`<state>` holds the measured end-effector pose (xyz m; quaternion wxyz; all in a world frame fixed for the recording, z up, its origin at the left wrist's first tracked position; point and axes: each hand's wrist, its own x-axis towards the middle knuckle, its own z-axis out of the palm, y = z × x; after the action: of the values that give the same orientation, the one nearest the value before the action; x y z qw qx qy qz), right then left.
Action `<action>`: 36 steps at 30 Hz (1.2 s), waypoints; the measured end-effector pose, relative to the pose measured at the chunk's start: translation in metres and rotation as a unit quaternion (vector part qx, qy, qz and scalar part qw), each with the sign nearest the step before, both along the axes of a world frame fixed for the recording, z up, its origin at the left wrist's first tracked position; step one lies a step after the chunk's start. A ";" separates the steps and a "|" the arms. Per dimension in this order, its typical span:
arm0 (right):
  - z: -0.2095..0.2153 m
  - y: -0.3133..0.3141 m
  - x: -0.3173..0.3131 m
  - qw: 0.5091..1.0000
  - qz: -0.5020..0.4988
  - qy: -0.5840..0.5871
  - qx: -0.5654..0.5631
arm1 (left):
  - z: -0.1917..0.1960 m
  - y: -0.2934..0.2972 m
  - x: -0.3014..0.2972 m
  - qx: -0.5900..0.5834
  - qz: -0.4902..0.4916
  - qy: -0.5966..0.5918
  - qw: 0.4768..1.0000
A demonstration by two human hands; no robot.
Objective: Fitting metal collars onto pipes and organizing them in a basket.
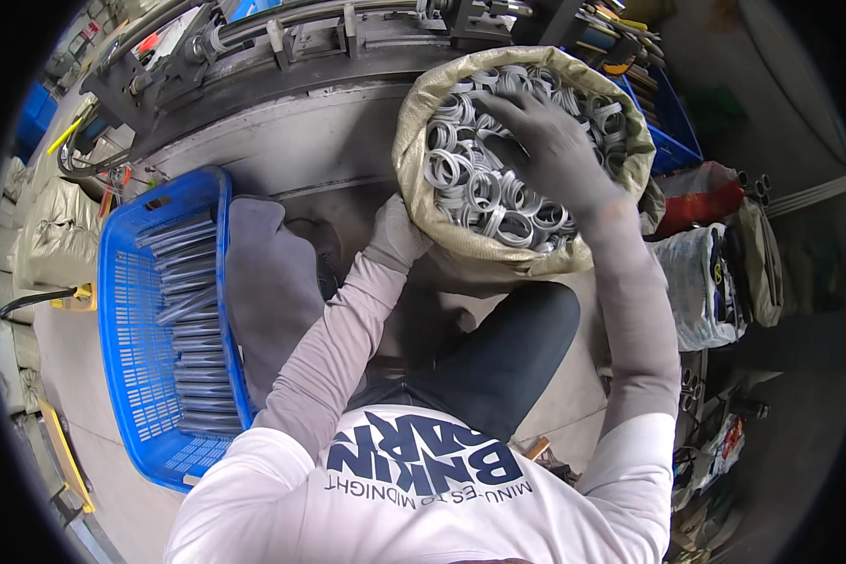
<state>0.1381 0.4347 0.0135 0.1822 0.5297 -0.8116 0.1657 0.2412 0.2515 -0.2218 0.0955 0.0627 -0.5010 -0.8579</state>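
Note:
A woven sack (414, 141) with a rolled-down rim stands in front of me, filled with many grey metal rings (484, 191). My right hand (552, 146), in a grey glove, reaches over the rings from the right. Its fingers are spread, thumb apart, a little blurred by motion, and I see nothing held between them. My left hand (399, 235), gloved in light grey, grips the sack's near left side just below the rim. The sack's fold partly hides the left fingers.
A blue plastic basket (226, 282) holding stacked metal tubes (193, 310) stands at my left. Behind the sack runs a dark metal machine (244, 70). A blue crate (672, 150) and plastic-wrapped bundles (691, 282) lie to the right. A yellow bar (66, 456) lies far left.

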 end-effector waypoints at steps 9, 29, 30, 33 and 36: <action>-0.061 -0.117 -0.180 0.956 0.057 -0.263 0.117 | -0.002 -0.013 -0.002 -0.118 0.067 -0.124 0.983; -0.059 0.040 -0.254 0.977 -0.196 0.073 0.046 | 0.064 -0.065 -0.149 -0.202 0.167 -0.031 0.965; -0.063 0.055 -0.263 0.973 -0.214 -0.069 0.056 | 0.072 -0.056 -0.149 -0.171 0.153 -0.003 0.973; -0.080 0.068 -0.258 0.934 -0.173 -0.296 -0.097 | 0.097 -0.047 -0.133 -0.265 0.126 0.066 0.954; -0.062 0.071 -0.246 0.860 -0.105 -0.464 -0.182 | 0.072 -0.065 -0.134 -0.510 0.173 0.157 0.828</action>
<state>-0.1081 0.5053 -0.0485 -0.1059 0.2605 -0.8082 0.5174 0.1069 0.1862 -0.1498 0.3382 -0.0449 -0.8266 -0.4476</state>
